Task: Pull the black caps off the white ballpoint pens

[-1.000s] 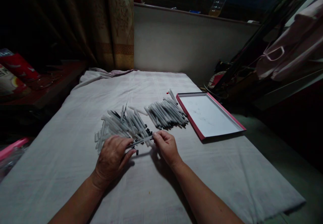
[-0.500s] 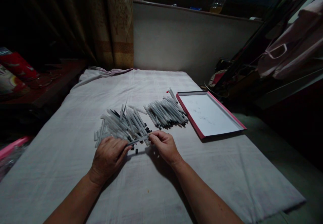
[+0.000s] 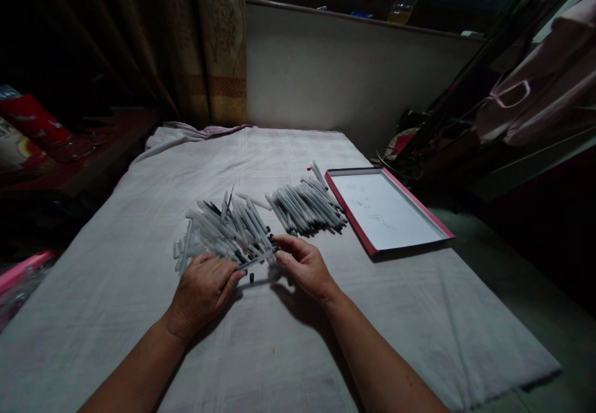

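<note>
My left hand (image 3: 202, 289) is closed around a slim translucent pen barrel (image 3: 257, 259), which points to the right. Beside the barrel's far end, my right hand (image 3: 305, 267) has its thumb and fingertips apart, with nothing plainly held between them. Behind both hands lies a loose pile of translucent pen barrels (image 3: 216, 223), some crossing each other. Small black pen plugs are scattered at its near right edge, and one black plug (image 3: 252, 277) lies alone on the cloth. A neater row of pens with dark ends (image 3: 305, 208) rests to the right of the pile.
A shallow box lid (image 3: 391, 208) with red sides and a white inside lies at the right of the table. The surface bears a pale checked cloth (image 3: 261, 351). A curtain (image 3: 218, 46) hangs behind at left, and a dark side table (image 3: 107, 146) holds a red package.
My right thumb and fingers have parted from their pinch at the barrel's end, the fingertips reaching slightly forward and left. My left hand keeps the barrel in nearly the same place.
</note>
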`<state>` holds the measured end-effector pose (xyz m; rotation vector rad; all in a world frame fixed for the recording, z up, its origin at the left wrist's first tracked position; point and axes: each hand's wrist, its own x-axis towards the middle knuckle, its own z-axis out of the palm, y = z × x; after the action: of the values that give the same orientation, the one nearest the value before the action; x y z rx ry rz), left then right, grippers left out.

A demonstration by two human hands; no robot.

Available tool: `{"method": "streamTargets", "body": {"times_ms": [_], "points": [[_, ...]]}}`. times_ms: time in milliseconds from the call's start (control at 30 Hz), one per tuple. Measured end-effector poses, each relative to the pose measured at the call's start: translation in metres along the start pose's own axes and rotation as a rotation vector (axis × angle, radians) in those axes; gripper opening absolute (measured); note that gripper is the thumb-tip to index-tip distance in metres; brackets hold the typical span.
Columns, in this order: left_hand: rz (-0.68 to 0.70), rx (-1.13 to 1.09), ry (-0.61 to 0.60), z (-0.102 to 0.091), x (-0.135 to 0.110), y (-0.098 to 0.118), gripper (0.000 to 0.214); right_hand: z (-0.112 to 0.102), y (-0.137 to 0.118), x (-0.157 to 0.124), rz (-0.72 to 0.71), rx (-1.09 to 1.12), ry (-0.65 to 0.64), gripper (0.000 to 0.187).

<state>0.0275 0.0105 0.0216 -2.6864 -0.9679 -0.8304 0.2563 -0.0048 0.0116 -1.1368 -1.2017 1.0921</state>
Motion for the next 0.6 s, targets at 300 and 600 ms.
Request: {"method": "streamTargets", "body": {"times_ms": [300, 600], "points": [[-0.039, -0.051, -0.023, 0.0011, -0.002, -0.0014, 0.035, -0.0018, 0.0011, 0.0022, 0.05, 0.048, 0.013, 0.018], [-0.028, -0.054, -0.03, 0.0008, -0.0015, -0.0013, 0.034, 0.0006, 0.0018, 0.0017, 0.096, 0.059, 0.039, 0.02]]}}
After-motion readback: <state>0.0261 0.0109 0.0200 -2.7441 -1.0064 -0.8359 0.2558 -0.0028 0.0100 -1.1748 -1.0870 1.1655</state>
